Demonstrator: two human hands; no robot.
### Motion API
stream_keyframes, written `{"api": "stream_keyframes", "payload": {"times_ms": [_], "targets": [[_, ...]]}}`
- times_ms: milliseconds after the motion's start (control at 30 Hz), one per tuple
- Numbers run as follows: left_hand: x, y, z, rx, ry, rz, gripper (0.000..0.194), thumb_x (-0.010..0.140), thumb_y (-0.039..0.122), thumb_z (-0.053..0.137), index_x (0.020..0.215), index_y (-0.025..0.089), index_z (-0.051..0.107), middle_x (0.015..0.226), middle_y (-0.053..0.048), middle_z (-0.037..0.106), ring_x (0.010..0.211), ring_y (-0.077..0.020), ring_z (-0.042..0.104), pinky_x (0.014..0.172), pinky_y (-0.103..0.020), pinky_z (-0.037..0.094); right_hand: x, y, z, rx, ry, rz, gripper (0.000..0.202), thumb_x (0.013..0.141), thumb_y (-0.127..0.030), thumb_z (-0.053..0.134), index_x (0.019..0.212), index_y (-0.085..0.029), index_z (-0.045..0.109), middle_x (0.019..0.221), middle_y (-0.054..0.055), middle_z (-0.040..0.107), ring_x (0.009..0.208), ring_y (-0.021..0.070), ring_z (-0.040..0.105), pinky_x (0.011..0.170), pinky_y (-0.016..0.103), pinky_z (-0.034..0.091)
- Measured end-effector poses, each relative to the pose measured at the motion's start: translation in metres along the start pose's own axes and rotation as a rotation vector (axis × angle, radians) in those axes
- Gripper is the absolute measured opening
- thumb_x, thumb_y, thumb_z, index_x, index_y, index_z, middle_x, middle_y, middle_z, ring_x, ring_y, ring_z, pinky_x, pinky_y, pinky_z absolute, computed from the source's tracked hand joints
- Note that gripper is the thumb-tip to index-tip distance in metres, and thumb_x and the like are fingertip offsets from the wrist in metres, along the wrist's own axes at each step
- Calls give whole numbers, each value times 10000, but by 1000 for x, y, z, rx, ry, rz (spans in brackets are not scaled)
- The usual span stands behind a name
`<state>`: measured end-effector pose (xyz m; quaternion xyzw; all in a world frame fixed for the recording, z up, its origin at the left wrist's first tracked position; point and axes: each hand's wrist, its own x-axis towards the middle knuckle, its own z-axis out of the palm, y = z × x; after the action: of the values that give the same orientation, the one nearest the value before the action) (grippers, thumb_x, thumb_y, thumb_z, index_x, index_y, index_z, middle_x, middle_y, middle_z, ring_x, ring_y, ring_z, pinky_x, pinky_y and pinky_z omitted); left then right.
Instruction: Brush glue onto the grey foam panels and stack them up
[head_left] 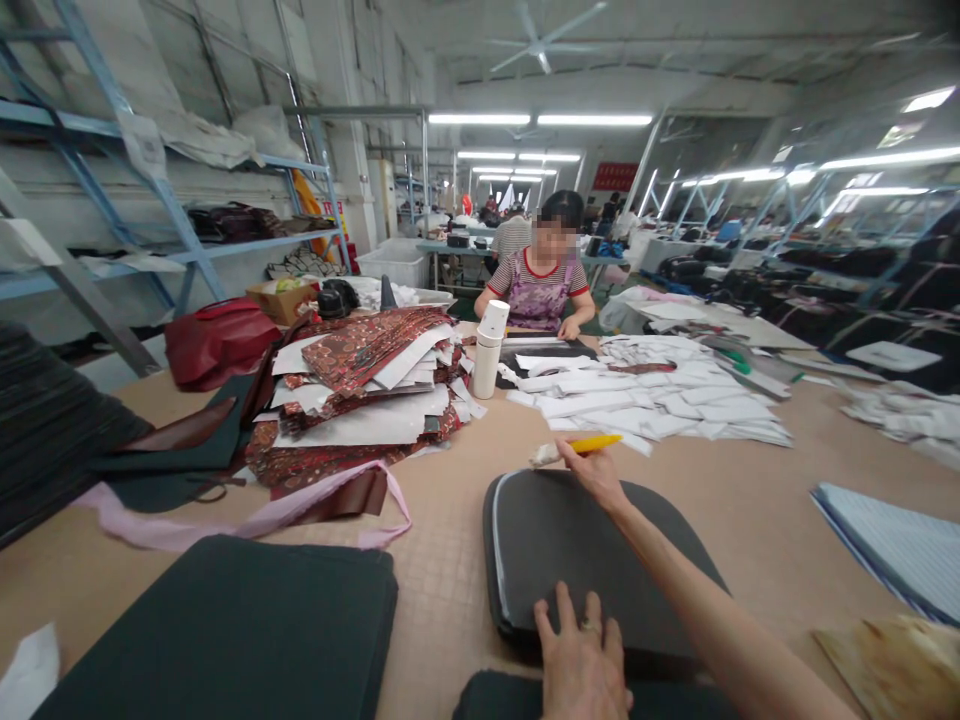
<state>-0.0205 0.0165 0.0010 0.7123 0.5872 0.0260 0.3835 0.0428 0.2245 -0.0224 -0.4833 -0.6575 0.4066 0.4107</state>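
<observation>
Workroom table, seen from above your hands, parts listed from largest to smallest. The brown table (439, 590) spans the view. Near you on the left lies a stack of dark green sheets (225, 630); beyond it stands a pile of patterned and white pieces (367, 375), with a pink strip (262, 525) curving along its near side. White strips (660, 390) spread over the far middle and right, and a seated person (544, 270) faces you across the table. In front of you, right of the green stack, lies a dark panel (540, 530) with rounded corners; its left edge runs away from you and carries a pale line. Your left hand (583, 655) rests on the near part of the panel, palm down, fingers spread and released (one wears a ring). Your right hand (596, 475) reaches in from the right to the panel's far edge, its fingers closed in a pinch around a brush (592, 443). The brush, the smallest of the parts held or touched, lies above that far edge; its long axis runs nearly left to right, the pale head pointing left and slightly toward you, the tapered yellow handle end pointing right and slightly away.
</observation>
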Motion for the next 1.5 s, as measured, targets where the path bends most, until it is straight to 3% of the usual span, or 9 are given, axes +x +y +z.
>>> {"api": "stream_keyframes", "payload": {"times_ms": [133, 300, 467, 633, 767, 967, 1133, 1300, 1500], "targets": [[0, 3, -4, -7, -21, -28, 624, 775, 349, 600, 1347, 212, 395, 1476, -87, 255, 1364, -377, 98, 1063, -621, 125, 10, 0, 6, -5, -107, -25, 391, 700, -521, 563, 812, -154, 637, 532, -15, 523, 491, 116, 462, 479, 240, 384], [-1, 7, -8, 23, -28, -55, 609, 786, 343, 573, 1353, 227, 384, 1482, -64, 246, 1366, -362, 106, 1071, -595, 134, 27, 18, -9, -28, -173, -21, 356, 647, -530, 593, 654, -174, 602, 504, -29, 510, 471, 109, 452, 476, 240, 378], [-1, 10, -6, 75, 16, -57, 587, 789, 372, 550, 1344, 261, 395, 1473, -38, 272, 1362, -357, 140, 1067, -580, 167, 27, 47, -78, -101, -38, 46, 386, 630, -571, 585, 561, -193, 544, 437, -28, 464, 428, 113, 414, 445, 256, 339], [4, 6, 5, 143, 107, -42, 550, 788, 399, 536, 1320, 320, 421, 1456, 4, 310, 1352, -348, 191, 1052, -572, 213, 5, 70, -155, -178, 137, 115, 413, 615, -577, 586, 475, -199, 501, 405, -14, 457, 408, 120, 407, 441, 272, 320], [10, 1, 14, 207, 148, -55, 551, 770, 403, 548, 1306, 344, 435, 1443, 28, 332, 1341, -347, 223, 1042, -566, 230, -11, 75, -190, -217, 284, 139, 377, 630, -543, 577, 509, -190, 527, 414, -15, 469, 411, 126, 424, 451, 272, 320], [14, -3, 25, 294, 232, -25, 524, 773, 341, 510, 1294, 341, 456, 1427, 33, 368, 1322, -344, 269, 1014, -543, 273, -20, 72, -182, -183, 281, 88, 389, 672, -541, 549, 736, -171, 650, 532, -4, 574, 495, 146, 519, 496, 261, 389], [16, -8, 32, 335, 295, -15, 517, 775, 292, 498, 1284, 369, 458, 1413, 56, 396, 1311, -322, 296, 1002, -518, 294, -45, 75, -183, -208, 330, 64, 340, 665, -507, 567, 719, -184, 657, 663, 33, 658, 633, 187, 600, 606, 283, 426], [12, -5, 32, 373, 320, -11, 515, 777, 264, 502, 1278, 375, 462, 1404, 57, 413, 1303, -310, 314, 996, -501, 305, -74, 71, -195, -245, 408, 82, 371, 669, -528, 559, 742, -184, 675, 636, 38, 655, 594, 200, 598, 586, 296, 417], [6, 8, 25, 414, 318, -30, 474, 796, 270, 491, 1261, 360, 489, 1393, 48, 433, 1298, -307, 323, 996, -485, 309, -71, 67, -184, -171, 388, 75, 531, 696, -624, 512, 889, -159, 682, 616, 26, 641, 520, 158, 560, 516, 265, 428]]}}
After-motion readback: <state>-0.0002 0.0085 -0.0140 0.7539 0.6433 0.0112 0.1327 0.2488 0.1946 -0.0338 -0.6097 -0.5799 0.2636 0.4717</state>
